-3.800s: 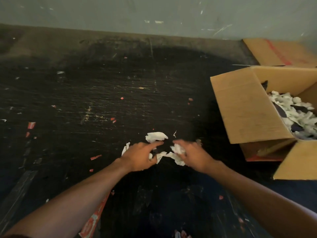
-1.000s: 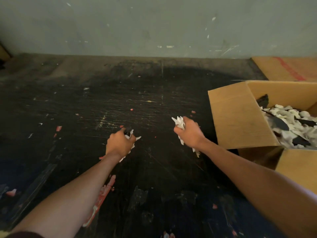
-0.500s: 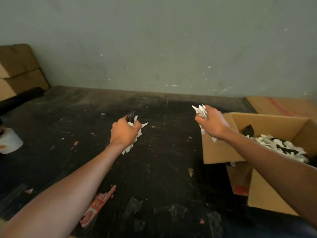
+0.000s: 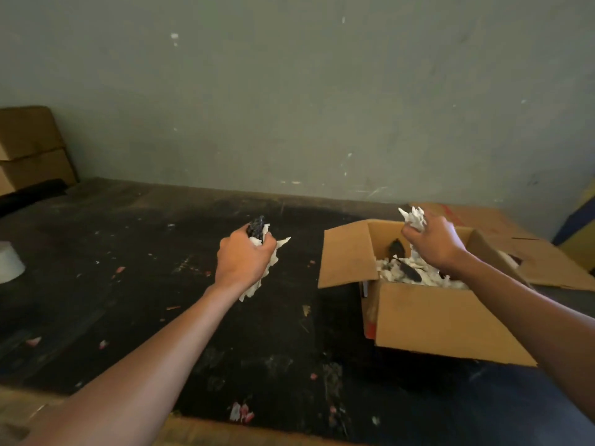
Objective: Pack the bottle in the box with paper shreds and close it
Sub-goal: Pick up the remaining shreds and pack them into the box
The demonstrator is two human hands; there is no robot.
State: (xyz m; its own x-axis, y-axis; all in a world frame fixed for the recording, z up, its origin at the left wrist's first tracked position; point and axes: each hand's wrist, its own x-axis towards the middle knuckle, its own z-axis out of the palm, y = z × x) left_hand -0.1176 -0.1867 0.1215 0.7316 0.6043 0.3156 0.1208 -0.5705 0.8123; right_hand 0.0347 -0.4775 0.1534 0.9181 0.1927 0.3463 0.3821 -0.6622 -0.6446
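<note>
An open cardboard box (image 4: 444, 320) stands on the dark table at the right, its flaps spread. White and dark paper shreds (image 4: 402, 272) fill it. I cannot make out the bottle among them. My right hand (image 4: 433, 244) hovers above the box opening, shut on a clump of white shreds (image 4: 413, 217). My left hand (image 4: 244, 260) is raised over the table to the left of the box, closed on white and dark shreds (image 4: 262, 278) that hang below the fist.
A flat piece of cardboard (image 4: 547, 252) lies behind the box at the right. Stacked cartons (image 4: 29, 146) stand at the far left by the wall. A white tape roll (image 4: 9, 262) sits at the left edge. Small scraps litter the table (image 4: 161, 284).
Both hands gathered loose shreds from the table and lifted them. My right hand has moved right, over the box; my left hand follows, raised. The view tilted upward.
</note>
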